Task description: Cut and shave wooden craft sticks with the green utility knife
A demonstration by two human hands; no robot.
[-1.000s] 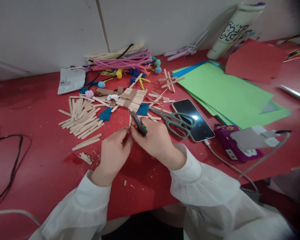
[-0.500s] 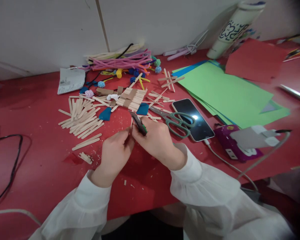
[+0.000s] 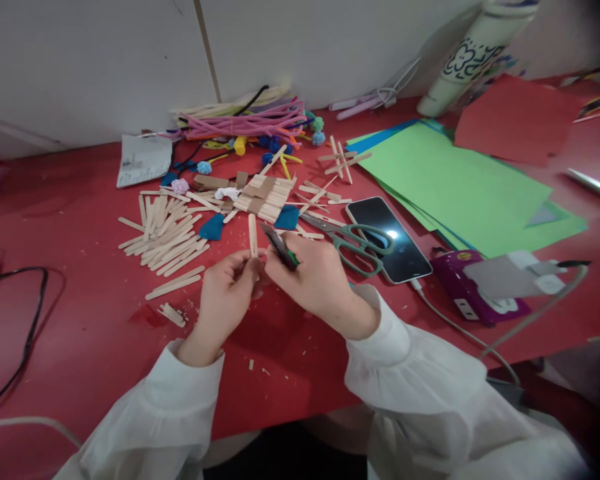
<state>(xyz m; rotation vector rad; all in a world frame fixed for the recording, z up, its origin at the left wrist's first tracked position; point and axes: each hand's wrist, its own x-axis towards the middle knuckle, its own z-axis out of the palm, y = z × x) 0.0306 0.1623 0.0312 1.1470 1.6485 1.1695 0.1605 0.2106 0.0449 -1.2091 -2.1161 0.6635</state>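
Between the thumb and fingers of my left hand (image 3: 226, 293) a wooden craft stick (image 3: 253, 235) points up and away from me. My right hand (image 3: 316, 275) is closed around a utility knife (image 3: 280, 247) with a dark body and some green on it, its tip end just right of the stick. The fingertips of both hands are close together over the red table. Beyond them lies a small panel of joined craft sticks (image 3: 265, 198) with brown strips across it. Green-handled scissors (image 3: 359, 248) rest to the right, partly over a phone (image 3: 390, 233).
Loose craft sticks (image 3: 167, 233) spread on the left. Pipe cleaners (image 3: 245, 123) are bundled at the back. Green paper sheets (image 3: 455, 180), a purple power strip (image 3: 475, 290) with a cable and a tumbler (image 3: 470, 60) stand right. A black cord (image 3: 37, 313) curls at far left.
My left hand has shifted slightly left and turned, and the craft stick in it now shows its flat face. My right hand keeps the knife and has hardly moved.
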